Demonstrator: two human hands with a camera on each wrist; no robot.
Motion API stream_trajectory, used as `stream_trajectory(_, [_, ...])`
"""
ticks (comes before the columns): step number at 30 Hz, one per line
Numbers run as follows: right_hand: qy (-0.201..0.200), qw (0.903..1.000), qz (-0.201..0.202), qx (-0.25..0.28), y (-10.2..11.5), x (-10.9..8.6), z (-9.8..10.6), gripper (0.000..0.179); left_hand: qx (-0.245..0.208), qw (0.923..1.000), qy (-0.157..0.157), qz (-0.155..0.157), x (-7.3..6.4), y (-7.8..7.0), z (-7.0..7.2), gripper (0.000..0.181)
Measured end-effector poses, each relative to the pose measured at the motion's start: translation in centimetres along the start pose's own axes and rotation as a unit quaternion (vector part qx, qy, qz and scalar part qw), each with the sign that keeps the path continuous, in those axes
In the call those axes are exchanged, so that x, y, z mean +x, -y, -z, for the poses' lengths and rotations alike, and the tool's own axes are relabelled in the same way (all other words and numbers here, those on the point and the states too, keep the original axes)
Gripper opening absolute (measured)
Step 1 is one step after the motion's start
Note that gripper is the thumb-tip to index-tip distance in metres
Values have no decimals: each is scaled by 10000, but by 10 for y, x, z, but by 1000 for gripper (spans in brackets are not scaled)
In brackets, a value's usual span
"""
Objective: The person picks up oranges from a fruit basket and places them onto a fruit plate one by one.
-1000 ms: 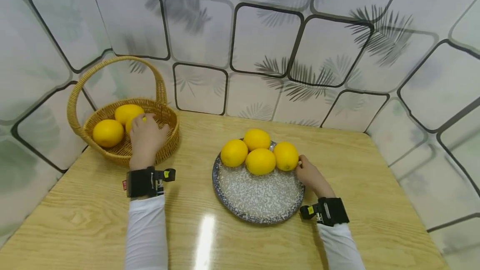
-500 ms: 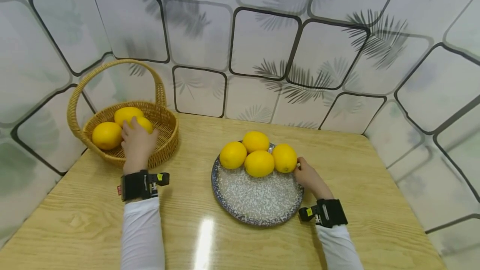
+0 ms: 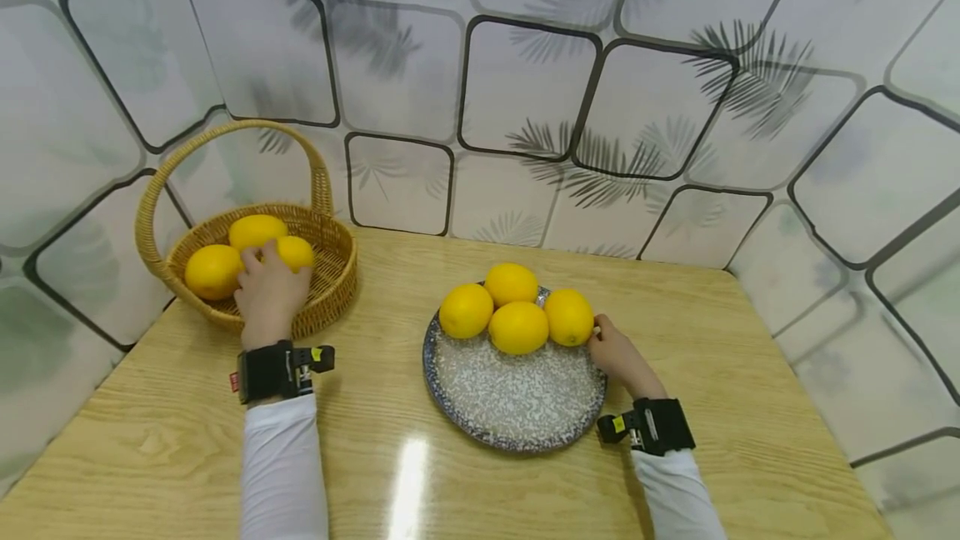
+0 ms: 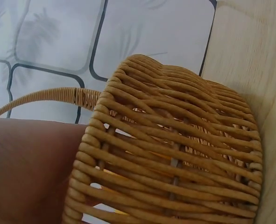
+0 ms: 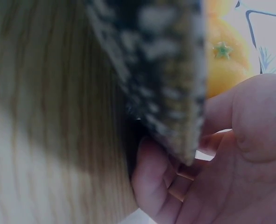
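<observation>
My left hand (image 3: 272,294) is inside the wicker basket (image 3: 341,286), its fingers and thumb round the near right lemon (image 3: 295,253). Two more lemons lie beside it, one at the left (image 3: 213,272) and one behind (image 3: 258,231). In the left wrist view the woven side (image 4: 175,144) hides the fingertips. With my right hand (image 3: 618,359) I grip the right rim of the speckled plate (image 3: 517,407), thumb above and fingers curled underneath, as the right wrist view shows. Several lemons sit together on its far half, the rightmost lemon (image 3: 568,317) close to my thumb.
The arched basket handle (image 3: 232,130) rises over the basket's back left. Patterned walls (image 3: 525,90) stand behind the wooden table (image 3: 375,407) and at both sides. The plate lies to the right of the basket.
My left hand has shifted left and slightly nearer inside the basket, and the lemon beside its fingers now shows farther right. The right hand has stayed at the plate rim.
</observation>
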State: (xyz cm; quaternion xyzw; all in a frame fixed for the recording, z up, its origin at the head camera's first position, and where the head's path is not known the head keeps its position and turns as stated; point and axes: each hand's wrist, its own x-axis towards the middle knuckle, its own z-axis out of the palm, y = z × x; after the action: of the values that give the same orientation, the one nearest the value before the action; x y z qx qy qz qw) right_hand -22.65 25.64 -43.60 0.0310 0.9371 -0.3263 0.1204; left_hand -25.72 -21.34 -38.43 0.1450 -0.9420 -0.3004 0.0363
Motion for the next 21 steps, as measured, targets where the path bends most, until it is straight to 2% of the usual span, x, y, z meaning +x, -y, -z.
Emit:
stream_trajectory(4, [-4,10000,-10,12,0,0,0,44,-15,9998,152,-142,1,-1,-1,64])
stream_trajectory(8, [10,10000,-22,-6,-1,0,-1,44,-145,9979,353,-519,4,-2,-4,55])
stream_trajectory(13, [26,10000,-58,-21,-1,0,-1,45,19,9927,817,-891,7,-6,-9,60])
stream_trajectory(17, [-7,10000,-20,-26,0,0,1,46,132,9923,995,-720,5,-9,-10,70])
stream_trajectory(21, [-9,10000,-39,-4,0,1,0,46,40,9957,852,-348,1,-10,-10,77])
